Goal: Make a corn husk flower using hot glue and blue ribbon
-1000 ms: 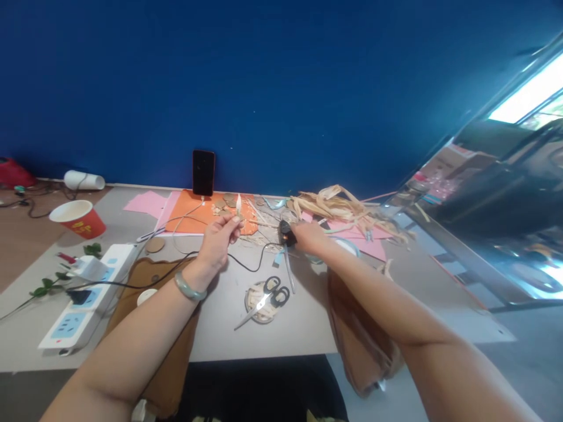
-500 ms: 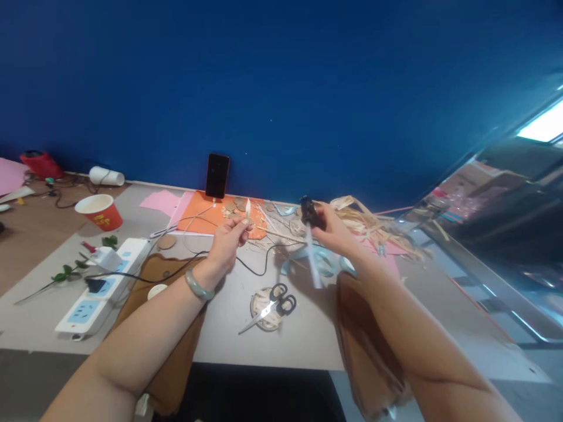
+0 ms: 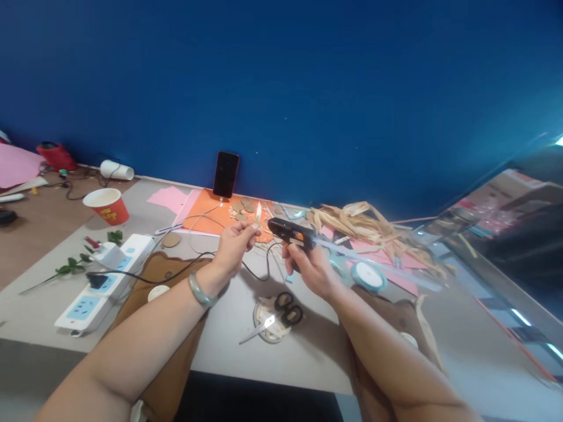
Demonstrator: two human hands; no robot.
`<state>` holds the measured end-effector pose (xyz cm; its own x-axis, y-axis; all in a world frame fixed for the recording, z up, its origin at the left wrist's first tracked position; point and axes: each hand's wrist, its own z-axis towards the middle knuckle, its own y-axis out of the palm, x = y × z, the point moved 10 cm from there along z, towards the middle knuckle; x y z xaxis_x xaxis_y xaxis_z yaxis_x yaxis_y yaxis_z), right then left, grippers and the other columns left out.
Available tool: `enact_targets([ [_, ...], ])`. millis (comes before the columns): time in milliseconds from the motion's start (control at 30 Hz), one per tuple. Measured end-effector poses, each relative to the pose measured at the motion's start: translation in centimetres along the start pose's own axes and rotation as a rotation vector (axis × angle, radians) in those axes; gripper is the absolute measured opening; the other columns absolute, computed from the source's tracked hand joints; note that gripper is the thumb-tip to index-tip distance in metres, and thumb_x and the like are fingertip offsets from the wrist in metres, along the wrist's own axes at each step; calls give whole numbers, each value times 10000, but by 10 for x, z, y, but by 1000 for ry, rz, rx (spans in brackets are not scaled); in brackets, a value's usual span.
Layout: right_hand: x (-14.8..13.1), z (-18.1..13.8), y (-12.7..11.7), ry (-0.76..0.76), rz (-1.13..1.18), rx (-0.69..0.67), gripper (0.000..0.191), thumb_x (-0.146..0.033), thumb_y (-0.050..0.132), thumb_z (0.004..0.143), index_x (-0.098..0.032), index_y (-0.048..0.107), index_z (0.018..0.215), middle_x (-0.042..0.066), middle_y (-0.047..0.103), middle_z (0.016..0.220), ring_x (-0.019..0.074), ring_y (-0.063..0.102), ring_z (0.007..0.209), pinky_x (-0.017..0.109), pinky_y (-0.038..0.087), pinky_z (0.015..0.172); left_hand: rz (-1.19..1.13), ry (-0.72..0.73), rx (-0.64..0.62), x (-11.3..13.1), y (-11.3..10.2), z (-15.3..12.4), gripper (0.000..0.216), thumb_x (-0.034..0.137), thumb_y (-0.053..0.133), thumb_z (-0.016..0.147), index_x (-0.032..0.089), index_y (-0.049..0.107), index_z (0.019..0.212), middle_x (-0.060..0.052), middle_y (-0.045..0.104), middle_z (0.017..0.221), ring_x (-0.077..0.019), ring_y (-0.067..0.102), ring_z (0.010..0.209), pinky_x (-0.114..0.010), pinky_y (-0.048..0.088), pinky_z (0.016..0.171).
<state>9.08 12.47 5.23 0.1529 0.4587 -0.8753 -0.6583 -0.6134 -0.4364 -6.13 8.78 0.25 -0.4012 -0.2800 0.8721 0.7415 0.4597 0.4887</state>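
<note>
Blue wall (image 3: pixel 281 88) behind worktop (image 3: pixel 229 354). Left hand (image 3: pixel 234 247): fingers pinched on pale pointed piece (image 3: pixel 258 212). Right hand (image 3: pixel 313 269): fingers wrapped round glue gun (image 3: pixel 288 230), nozzle near piece.

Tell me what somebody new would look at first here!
Probably the black glue gun in the right hand, with its clear stick jutting out behind, pointing toward the small pale piece pinched in the left hand. After that, maybe the red paper cup on the left, or the dark phone standing by the big blue wall.
</note>
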Motion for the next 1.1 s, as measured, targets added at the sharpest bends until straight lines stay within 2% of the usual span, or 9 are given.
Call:
enact_targets([
  [167, 5, 1, 1, -3, -21, -23, 406, -505, 386, 942, -167, 541, 780, -6, 546, 533, 115, 517, 480, 258, 416, 533, 18, -25, 6, 1, 2, -2, 227, 313, 707, 681, 117, 597, 710, 18, 570, 572, -27, 389, 426, -196, 230, 427],
  [367, 13, 2, -1, 77, 6, -24, 406, -490, 404, 938, -161, 565, 761, -8, 548, 483, 115, 509, 446, 257, 407, 517, 10, -28, 13, -1, 0, -2, 230, 327, 702, 685, 127, 593, 709, 16, 586, 600, -25, 392, 431, -197, 220, 422],
  [500, 14, 4, -2, 89, 55, -18, 392, -494, 419, 928, -160, 569, 789, -3, 569, 530, 115, 526, 449, 251, 402, 498, 47, -91, 2, -10, 1, -4, 241, 344, 698, 689, 126, 597, 677, 33, 535, 513, -30, 368, 405, -199, 208, 410],
  [600, 14, 4, -1, 100, 51, -16, 385, -496, 427, 923, -160, 566, 796, -3, 578, 564, 109, 529, 445, 244, 394, 485, 88, -137, 0, -14, 1, -6, 243, 345, 697, 687, 120, 608, 672, 7, 577, 554, -34, 387, 405, -204, 202, 399],
  [933, 20, 4, 6, 115, -46, -83, 437, -506, 384, 939, -151, 570, 763, 0, 560, 475, 115, 505, 452, 246, 384, 513, 63, -183, 4, -11, 4, -9, 252, 333, 701, 661, 115, 589, 604, 14, 552, 539, -18, 335, 390, -194, 177, 397],
  [1100, 22, 4, 4, 113, -68, -67, 457, -527, 390, 931, -151, 566, 740, 6, 562, 475, 115, 497, 462, 247, 385, 517, 54, -195, 19, -10, 3, -10, 268, 351, 723, 644, 127, 580, 611, 18, 545, 510, -23, 320, 388, -197, 169, 397],
])
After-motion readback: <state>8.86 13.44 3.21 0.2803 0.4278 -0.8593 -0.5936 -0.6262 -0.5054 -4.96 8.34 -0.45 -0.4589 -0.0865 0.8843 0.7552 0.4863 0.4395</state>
